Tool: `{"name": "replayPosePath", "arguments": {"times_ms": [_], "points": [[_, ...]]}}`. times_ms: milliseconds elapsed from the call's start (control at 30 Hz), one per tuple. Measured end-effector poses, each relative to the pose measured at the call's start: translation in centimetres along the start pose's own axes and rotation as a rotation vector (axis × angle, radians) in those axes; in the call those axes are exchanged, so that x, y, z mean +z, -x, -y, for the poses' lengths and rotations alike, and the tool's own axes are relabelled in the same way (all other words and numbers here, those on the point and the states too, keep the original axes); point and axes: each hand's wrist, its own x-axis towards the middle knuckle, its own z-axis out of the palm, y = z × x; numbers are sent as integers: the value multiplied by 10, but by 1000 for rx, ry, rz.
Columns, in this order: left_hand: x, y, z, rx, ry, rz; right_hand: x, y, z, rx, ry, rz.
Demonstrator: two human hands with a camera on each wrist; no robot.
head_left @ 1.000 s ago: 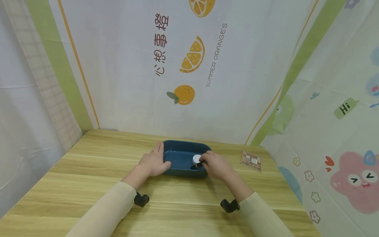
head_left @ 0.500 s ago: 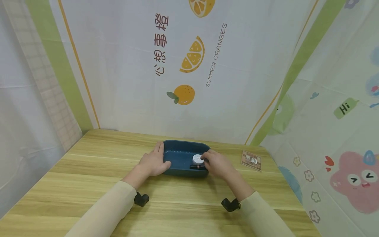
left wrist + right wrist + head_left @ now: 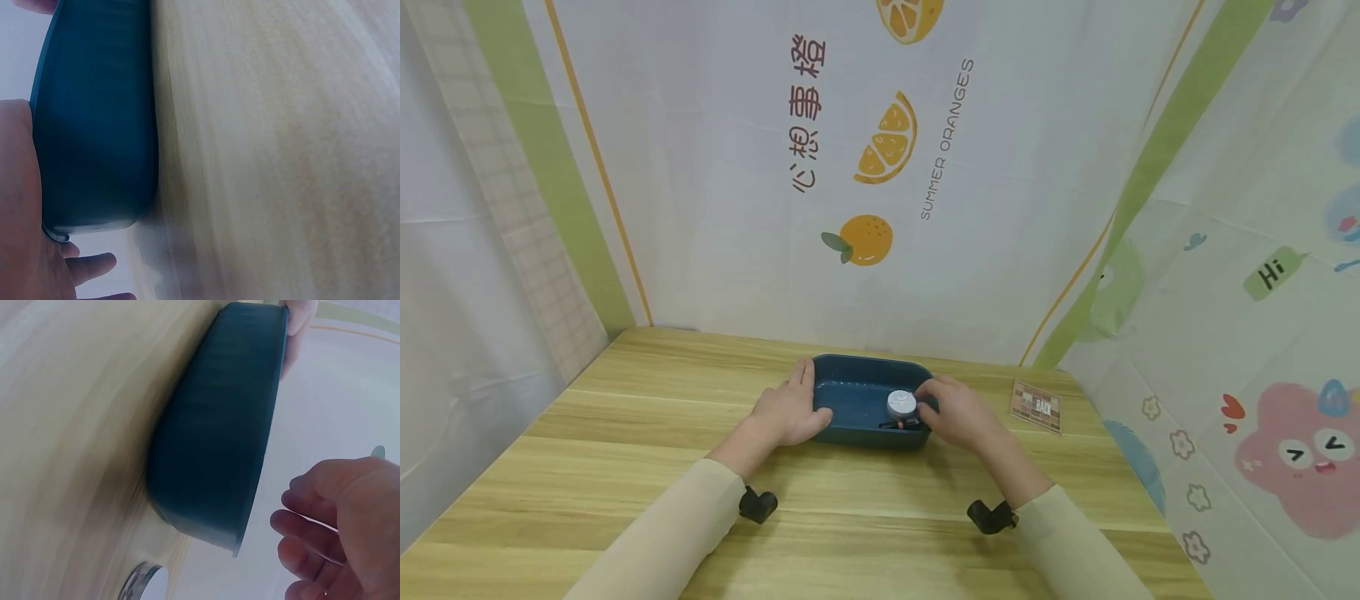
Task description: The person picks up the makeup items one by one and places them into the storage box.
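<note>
A dark blue plastic basin (image 3: 857,437) stands on the table. Inside, near its right end, lie a small round white-topped container (image 3: 902,403) and a slim black stick with a pinkish band (image 3: 904,424), the stick in front of the container. My left hand (image 3: 786,412) rests against the basin's left end, fingers straight along the wall and thumb at the front rim. At the right end is my right hand (image 3: 958,412), its fingers loosely bent. In the right wrist view the fingers (image 3: 306,531) hold nothing and are apart from the basin wall (image 3: 215,425).
A brown checked card marked BACK (image 3: 1037,407) lies on the wooden table (image 3: 850,517) right of the basin. A white printed curtain (image 3: 737,250) hangs behind. A partly cut-off, round-edged whitish thing (image 3: 155,586) shows low in the right wrist view.
My right hand has let go of the black stick, which now lies in the basin, and has drawn slightly right, away from the white-topped container. The left hand has stayed put.
</note>
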Motion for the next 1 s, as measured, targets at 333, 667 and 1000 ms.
{"name": "replayPosePath", "arguments": {"times_ms": [333, 667, 1000], "points": [[-1, 0, -1, 2, 3, 2, -5, 4, -16, 3, -38, -62], [-3, 2, -2, 4, 5, 5, -8, 8, -36, 83, -41, -67], [-2, 2, 0, 3, -8, 6, -1, 10, -57, 148, -13, -38]]}}
